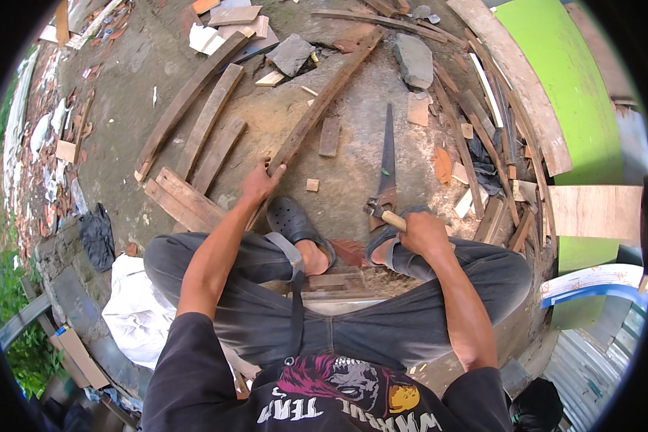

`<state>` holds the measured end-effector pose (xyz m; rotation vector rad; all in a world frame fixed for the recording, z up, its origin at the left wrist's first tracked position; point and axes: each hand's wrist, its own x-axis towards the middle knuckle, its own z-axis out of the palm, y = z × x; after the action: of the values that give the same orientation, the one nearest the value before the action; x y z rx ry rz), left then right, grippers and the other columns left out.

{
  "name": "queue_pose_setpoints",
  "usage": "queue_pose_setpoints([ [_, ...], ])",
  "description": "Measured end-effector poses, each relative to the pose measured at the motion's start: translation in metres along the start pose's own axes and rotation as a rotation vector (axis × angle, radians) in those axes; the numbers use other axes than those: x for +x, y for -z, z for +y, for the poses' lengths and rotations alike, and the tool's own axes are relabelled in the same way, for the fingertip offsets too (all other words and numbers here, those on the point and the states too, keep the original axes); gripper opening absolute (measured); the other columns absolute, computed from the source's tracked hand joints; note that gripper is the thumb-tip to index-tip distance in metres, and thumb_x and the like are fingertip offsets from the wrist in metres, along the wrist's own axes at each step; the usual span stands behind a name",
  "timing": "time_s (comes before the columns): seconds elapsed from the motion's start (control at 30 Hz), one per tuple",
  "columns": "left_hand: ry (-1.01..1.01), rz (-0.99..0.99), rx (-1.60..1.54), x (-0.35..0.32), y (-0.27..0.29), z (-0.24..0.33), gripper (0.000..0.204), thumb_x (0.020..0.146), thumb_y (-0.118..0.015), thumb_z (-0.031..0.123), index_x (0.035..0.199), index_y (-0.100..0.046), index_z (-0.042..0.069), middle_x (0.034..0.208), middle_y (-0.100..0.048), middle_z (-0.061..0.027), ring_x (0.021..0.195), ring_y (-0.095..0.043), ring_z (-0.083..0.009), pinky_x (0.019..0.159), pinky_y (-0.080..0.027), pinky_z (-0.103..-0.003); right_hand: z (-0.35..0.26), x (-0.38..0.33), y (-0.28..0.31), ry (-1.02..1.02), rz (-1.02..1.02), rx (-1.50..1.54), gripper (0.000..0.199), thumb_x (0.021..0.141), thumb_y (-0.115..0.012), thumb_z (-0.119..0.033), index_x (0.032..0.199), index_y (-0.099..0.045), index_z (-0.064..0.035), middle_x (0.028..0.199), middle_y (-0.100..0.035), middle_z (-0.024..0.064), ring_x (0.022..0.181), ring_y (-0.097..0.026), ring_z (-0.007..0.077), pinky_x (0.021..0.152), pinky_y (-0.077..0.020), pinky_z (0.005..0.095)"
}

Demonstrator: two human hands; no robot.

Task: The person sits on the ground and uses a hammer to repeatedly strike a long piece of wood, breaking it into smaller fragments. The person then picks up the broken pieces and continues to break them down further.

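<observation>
My left hand is closed round the near part of a long brown wooden beam, which slants away toward the far middle. In my right hand is a hammer, gripped by its pale wooden handle, its metal head pointing left. Just beyond the hammer lies a handsaw on the ground, its dark blade pointing away from me. Between beam and saw rest a short wood block and a small square offcut. My feet, in dark clogs, stand close to both hands.
Several beams lie on the ground to the left. Stone slabs sit farther off. At right are piled planks, a green panel and corrugated metal sheets. A white sack lies by my left knee.
</observation>
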<state>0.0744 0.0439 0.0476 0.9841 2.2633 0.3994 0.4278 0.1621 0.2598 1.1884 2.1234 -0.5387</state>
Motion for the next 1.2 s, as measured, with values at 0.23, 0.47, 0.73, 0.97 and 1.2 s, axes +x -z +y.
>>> queue_pose_setpoints([
  [0.23,-0.309,0.166,0.336,0.002,-0.026,0.042,0.080,0.089,-0.063,0.035,0.154,-0.023,0.010,0.152,-0.033,-0.0222,0.138,-0.037,-0.0384,0.110,-0.034,-0.050,0.012,-0.003,-0.011,-0.019,-0.006,-0.014,0.032,0.077,-0.074,-0.032,0.087,-0.072,-0.0018,0.084,-0.070,0.0212,0.081,-0.069,0.0364,0.074,-0.0555,0.0455],
  [0.47,-0.259,-0.005,0.472,0.012,-0.038,0.059,0.089,0.089,-0.064,0.028,0.157,-0.009,0.013,0.159,-0.017,-0.0197,0.144,-0.024,-0.0373,0.114,-0.027,-0.052,0.016,-0.003,-0.013,-0.017,0.000,0.003,0.022,0.078,-0.068,-0.022,0.085,-0.072,-0.0016,0.081,-0.070,0.0202,0.077,-0.070,0.0372,0.072,-0.0560,0.0457],
  [0.73,-0.378,0.087,0.499,0.020,-0.033,0.073,0.085,0.087,-0.065,0.026,0.155,-0.017,0.009,0.157,-0.022,-0.0219,0.143,-0.027,-0.0385,0.115,-0.025,-0.052,0.015,-0.007,-0.006,-0.019,0.010,0.031,0.017,0.077,-0.062,-0.013,0.084,-0.072,-0.0016,0.085,-0.071,0.0205,0.082,-0.070,0.0368,0.075,-0.0556,0.0444],
  [0.97,-0.418,0.104,0.570,0.036,-0.044,0.087,0.070,0.088,-0.063,0.027,0.147,-0.036,0.004,0.156,-0.030,-0.0154,0.144,-0.028,-0.0316,0.114,-0.027,-0.049,0.016,-0.005,-0.008,0.027,0.031,0.048,0.016,0.076,-0.064,-0.013,0.083,-0.071,-0.0013,0.083,-0.071,0.0208,0.080,-0.070,0.0373,0.073,-0.0554,0.0452],
  [1.2,-0.381,0.014,0.442,0.018,-0.040,0.080,0.060,0.086,-0.065,0.028,0.139,-0.046,0.006,0.144,-0.045,-0.0130,0.134,-0.040,-0.0304,0.109,-0.032,-0.047,0.017,-0.006,-0.014,0.049,0.075,0.043,0.014,0.076,-0.064,-0.014,0.078,-0.069,-0.0008,0.078,-0.069,0.0213,0.074,-0.069,0.0379,0.068,-0.0555,0.0472],
])
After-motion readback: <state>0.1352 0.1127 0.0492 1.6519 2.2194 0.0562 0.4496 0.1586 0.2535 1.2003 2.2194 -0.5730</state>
